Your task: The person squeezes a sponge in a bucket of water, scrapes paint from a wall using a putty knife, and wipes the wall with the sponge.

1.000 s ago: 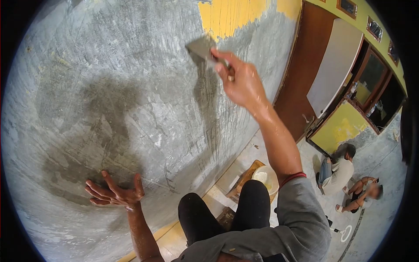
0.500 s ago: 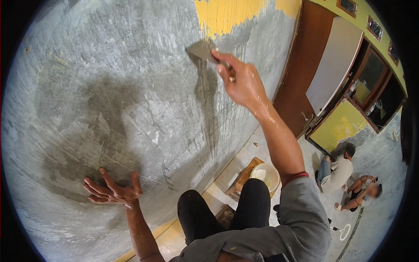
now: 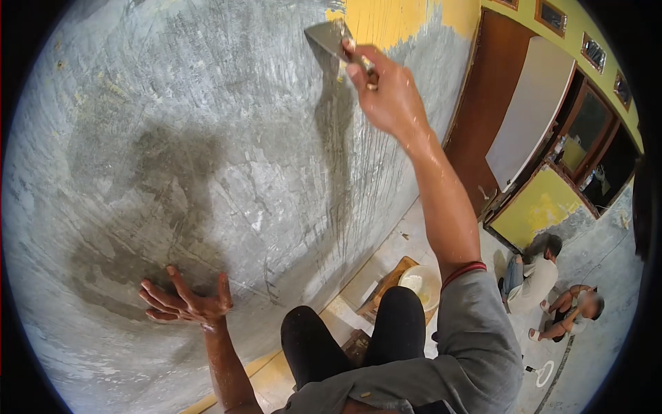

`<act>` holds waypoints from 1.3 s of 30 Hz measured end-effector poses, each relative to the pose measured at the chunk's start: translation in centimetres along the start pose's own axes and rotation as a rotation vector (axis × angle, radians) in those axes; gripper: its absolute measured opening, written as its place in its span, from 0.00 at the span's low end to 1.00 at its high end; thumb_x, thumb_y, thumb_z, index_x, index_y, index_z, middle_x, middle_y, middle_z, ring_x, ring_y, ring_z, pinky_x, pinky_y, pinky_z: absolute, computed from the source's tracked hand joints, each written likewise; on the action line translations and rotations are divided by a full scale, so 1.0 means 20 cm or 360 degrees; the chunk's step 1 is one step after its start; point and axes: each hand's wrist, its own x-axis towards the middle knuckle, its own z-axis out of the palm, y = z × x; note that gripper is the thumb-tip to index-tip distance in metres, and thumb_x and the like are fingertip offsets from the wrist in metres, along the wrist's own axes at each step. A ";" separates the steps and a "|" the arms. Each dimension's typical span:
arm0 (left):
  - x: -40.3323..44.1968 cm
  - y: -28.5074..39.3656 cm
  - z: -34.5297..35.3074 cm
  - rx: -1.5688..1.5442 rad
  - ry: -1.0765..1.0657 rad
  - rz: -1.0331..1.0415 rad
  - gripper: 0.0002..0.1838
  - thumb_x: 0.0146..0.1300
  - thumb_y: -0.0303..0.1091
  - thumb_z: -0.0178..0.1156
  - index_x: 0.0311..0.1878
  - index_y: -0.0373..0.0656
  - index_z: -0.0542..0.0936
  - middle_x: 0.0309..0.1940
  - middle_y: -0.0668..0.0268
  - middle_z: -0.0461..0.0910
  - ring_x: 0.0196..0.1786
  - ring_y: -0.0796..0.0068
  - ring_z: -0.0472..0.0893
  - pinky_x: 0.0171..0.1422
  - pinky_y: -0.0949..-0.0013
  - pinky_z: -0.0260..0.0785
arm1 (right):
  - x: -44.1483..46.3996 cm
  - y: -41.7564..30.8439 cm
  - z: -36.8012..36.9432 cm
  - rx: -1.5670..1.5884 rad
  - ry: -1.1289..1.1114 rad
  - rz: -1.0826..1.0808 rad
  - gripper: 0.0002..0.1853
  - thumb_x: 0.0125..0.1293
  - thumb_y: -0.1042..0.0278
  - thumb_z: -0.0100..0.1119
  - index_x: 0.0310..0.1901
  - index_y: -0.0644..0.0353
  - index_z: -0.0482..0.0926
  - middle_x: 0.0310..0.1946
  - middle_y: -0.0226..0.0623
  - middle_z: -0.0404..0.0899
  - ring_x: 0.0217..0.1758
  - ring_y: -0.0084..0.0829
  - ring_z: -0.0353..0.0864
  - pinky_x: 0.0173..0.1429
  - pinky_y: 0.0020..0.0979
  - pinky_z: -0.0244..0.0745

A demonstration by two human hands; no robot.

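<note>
My right hand (image 3: 386, 86) grips a wide-bladed scraper (image 3: 327, 40) by its handle. The blade lies against the wall at the edge of the yellow paint (image 3: 386, 21), where bits of yellow stick to it. Below and to the left, the wall (image 3: 255, 138) is bare grey plaster with scratches and streaks. My left hand (image 3: 187, 298) rests on the lower wall with its fingers spread, holding nothing. Shadows of my head and arm fall across the plaster.
Below me, a white bucket (image 3: 429, 293) stands beside a wooden stool (image 3: 389, 283). A brown door (image 3: 483, 90) and a wooden-framed window (image 3: 586, 124) are at the right. Two people (image 3: 534, 276) sit low on the floor at the lower right.
My right hand has moved up and slightly right with the scraper, from the paint's lower edge to its upper left edge. My left hand stays spread on the wall.
</note>
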 end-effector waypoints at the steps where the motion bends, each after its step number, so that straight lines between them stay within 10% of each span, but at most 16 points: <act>1: 0.00 0.00 -0.01 0.0000 -0.0001 -0.0007 0.52 0.59 0.81 0.49 0.77 0.51 0.69 0.81 0.46 0.51 0.83 0.39 0.49 0.77 0.26 0.27 | 0.01 0.00 -0.01 0.0086 0.0039 -0.0038 0.18 0.76 0.56 0.59 0.61 0.53 0.81 0.21 0.41 0.79 0.23 0.31 0.74 0.33 0.36 0.69; 4: 0.01 0.00 0.00 -0.0016 -0.0006 0.0009 0.51 0.60 0.80 0.49 0.76 0.50 0.69 0.81 0.43 0.51 0.83 0.39 0.48 0.79 0.30 0.24 | -0.16 -0.01 -0.06 -0.0062 -0.0280 0.0122 0.17 0.75 0.61 0.59 0.61 0.54 0.80 0.30 0.50 0.86 0.32 0.45 0.88 0.41 0.42 0.79; 13: 0.02 0.00 0.00 -0.0042 -0.0022 0.0024 0.50 0.62 0.79 0.48 0.76 0.50 0.69 0.81 0.41 0.50 0.83 0.39 0.45 0.80 0.34 0.19 | -0.14 0.01 -0.05 -0.0050 -0.0292 0.0080 0.18 0.75 0.58 0.58 0.61 0.53 0.80 0.34 0.54 0.87 0.35 0.50 0.88 0.43 0.44 0.81; 39: 0.00 0.00 0.00 -0.0080 -0.0029 0.0037 0.51 0.60 0.79 0.50 0.76 0.49 0.69 0.81 0.41 0.49 0.83 0.38 0.44 0.79 0.33 0.17 | -0.06 -0.07 -0.11 -0.0170 -0.0354 0.0185 0.17 0.75 0.60 0.58 0.61 0.53 0.79 0.36 0.52 0.88 0.41 0.47 0.90 0.47 0.43 0.81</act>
